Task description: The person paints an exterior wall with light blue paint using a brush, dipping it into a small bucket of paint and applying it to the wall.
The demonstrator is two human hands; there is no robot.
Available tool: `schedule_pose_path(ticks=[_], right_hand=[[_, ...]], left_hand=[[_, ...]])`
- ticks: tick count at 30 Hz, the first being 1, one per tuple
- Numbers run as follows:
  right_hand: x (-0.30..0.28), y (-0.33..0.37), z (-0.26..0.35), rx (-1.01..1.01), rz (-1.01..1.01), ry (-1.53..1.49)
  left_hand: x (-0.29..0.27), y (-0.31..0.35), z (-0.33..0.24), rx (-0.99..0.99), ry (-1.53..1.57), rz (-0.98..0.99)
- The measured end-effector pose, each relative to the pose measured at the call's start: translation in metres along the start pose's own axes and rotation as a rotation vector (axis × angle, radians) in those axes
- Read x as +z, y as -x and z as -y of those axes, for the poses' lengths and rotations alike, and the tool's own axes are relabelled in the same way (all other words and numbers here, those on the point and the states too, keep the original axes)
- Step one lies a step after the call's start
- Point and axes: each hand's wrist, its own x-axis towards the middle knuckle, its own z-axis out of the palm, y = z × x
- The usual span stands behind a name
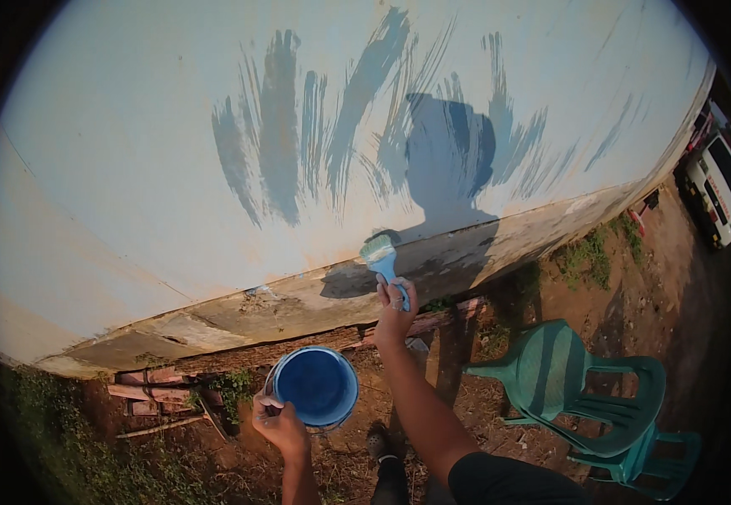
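Note:
My right hand (397, 313) is closed round the handle of a paintbrush (386, 263) with a light blue handle and pale bristles. The bristles point up toward the lower part of a white wall (130, 185); whether they touch it I cannot tell. Dark grey-blue brush strokes (280, 126) fan out across the wall. Lower left, my left hand (281, 425) grips the rim or wire handle of a blue bucket (315, 387). The bucket's inside looks blue, and how much is in it I cannot make out. My shadow falls across the wall and its base.
Green plastic chairs (550, 370) stand at the lower right. A stained ledge (239, 316) runs along the wall's foot, with reddish bricks and sticks (151, 391) below it. Bare soil and weeds cover the ground. A white vehicle (719, 189) is at the far right.

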Motion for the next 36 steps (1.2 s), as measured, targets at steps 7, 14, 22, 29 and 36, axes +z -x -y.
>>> schedule_pose_path(ticks=[7, 14, 22, 29, 36], right_hand=[[0.002, -0.045, -0.013, 0.017, -0.128, 0.073], [0.061, 0.000, 0.037, -0.065, 0.236, -0.178], [0.012, -0.026, 0.032, -0.004, -0.207, -0.068], [0.070, -0.061, 0.043, -0.012, -0.251, -0.083], [0.091, 0.010, 0.153, 0.024, 0.302, -0.183]], left_hand=[[-0.010, -0.004, 0.004, -0.033, 0.016, 0.038], [-0.020, -0.004, -0.005, 0.004, -0.005, 0.024], [-0.025, 0.000, -0.017, 0.070, 0.069, 0.018], [-0.027, 0.007, -0.021, 0.097, 0.079, 0.051], [-0.031, 0.006, -0.039, 0.046, 0.138, -0.023]])
